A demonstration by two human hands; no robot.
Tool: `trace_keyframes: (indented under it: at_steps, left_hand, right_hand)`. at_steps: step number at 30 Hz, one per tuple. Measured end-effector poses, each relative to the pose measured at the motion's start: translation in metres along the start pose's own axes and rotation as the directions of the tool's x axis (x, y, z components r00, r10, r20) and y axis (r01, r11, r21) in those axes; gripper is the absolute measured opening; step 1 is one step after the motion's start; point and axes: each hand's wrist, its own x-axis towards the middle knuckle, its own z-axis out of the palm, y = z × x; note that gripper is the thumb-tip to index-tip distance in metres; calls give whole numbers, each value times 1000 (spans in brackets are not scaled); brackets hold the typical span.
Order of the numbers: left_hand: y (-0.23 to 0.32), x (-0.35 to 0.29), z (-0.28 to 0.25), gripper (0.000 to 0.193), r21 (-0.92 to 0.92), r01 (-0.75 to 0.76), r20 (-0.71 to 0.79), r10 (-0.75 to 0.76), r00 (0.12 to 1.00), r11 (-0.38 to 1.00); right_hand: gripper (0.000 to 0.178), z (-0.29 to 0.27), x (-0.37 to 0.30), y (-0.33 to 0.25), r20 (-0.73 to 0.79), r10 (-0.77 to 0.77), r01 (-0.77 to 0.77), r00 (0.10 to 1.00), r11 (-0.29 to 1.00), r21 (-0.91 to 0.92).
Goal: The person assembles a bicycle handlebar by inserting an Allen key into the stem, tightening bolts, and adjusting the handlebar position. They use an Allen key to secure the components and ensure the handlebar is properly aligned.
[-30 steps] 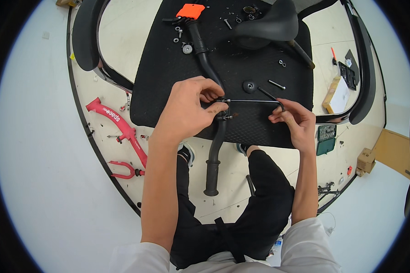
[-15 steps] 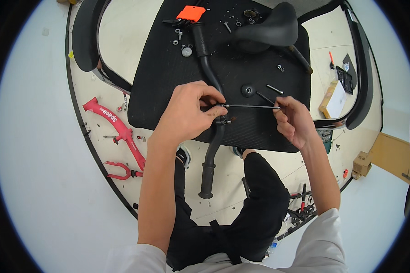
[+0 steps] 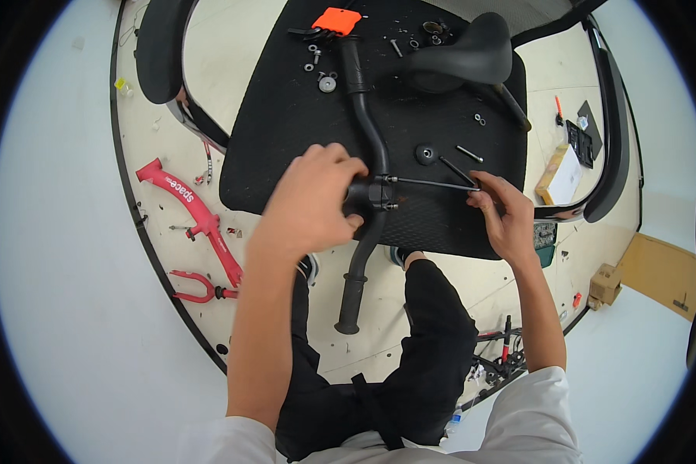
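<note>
A black handlebar (image 3: 375, 143) lies lengthwise across the chair seat, its near grip hanging past the front edge. At its middle is a black stem clamp (image 3: 380, 193) with two bolts on the right side. My right hand (image 3: 506, 210) pinches the end of a long hex key (image 3: 437, 184), whose other end meets the clamp's upper bolt. My left hand (image 3: 309, 203) is beside the stem, thumb and fingers apart around its left end; its palm side is hidden. A round black cap (image 3: 425, 154), a loose bolt (image 3: 469, 154) and a thin dark rod (image 3: 456, 168) lie near the key.
The black chair seat (image 3: 286, 147) also holds a bicycle saddle (image 3: 472, 54), an orange tool holder (image 3: 337, 21), washers and bolts. A pink bicycle frame (image 3: 189, 205) and pink fork (image 3: 197, 288) lie on the floor at left. A white box (image 3: 561, 174) is at right.
My left hand has let go of the upper bolt area and moved left, its fingers spreading around the stem. My right hand stays on the hex key, which now slants slightly.
</note>
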Motion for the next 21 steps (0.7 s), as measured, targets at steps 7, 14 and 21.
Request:
trace_keyframes:
  at_steps: [7, 14, 21]
  left_hand:
    - [10, 4, 23, 35, 226, -42, -72, 60, 996, 973]
    - [32, -17, 18, 33, 303, -229, 27, 232, 972, 925]
    - [119, -149, -16, 31, 156, -268, -65, 281, 958, 951]
  right_hand:
    - [17, -9, 3, -23, -20, -210, 200, 977, 952, -232]
    - [40, -45, -34, -92, -2, 142, -142, 990, 988, -60]
    - [32, -98, -152, -183, -69, 48, -47, 996, 999, 25]
